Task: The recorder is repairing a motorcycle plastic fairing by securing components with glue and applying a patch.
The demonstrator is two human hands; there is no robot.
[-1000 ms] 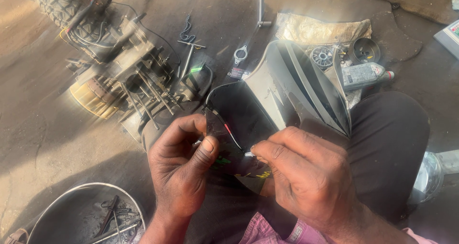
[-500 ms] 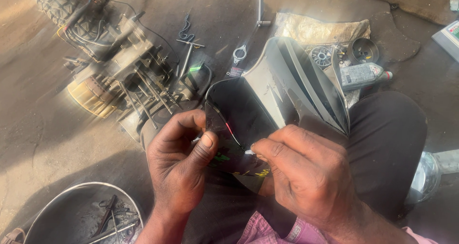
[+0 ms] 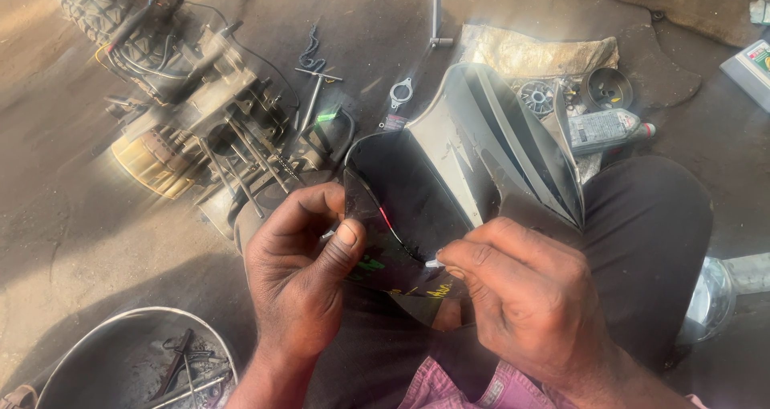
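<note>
A grey and black plastic motorcycle body panel rests on my lap, its dark inner face turned up. My left hand pinches the panel's near edge between thumb and forefinger, next to a thin red wire running along the dark face. My right hand pinches a small white piece at the panel's lower edge with thumb and forefinger. The two hands are a short gap apart over the panel.
A dismantled engine block with cables lies on the ground at the left, a tyre behind it. A T-handle wrench, small parts on a cloth, a bottle and a metal bowl of tools surround me.
My left hand has shifted slightly along the panel's edge, its thumb pressing lower. The right hand keeps its pinch in about the same place.
</note>
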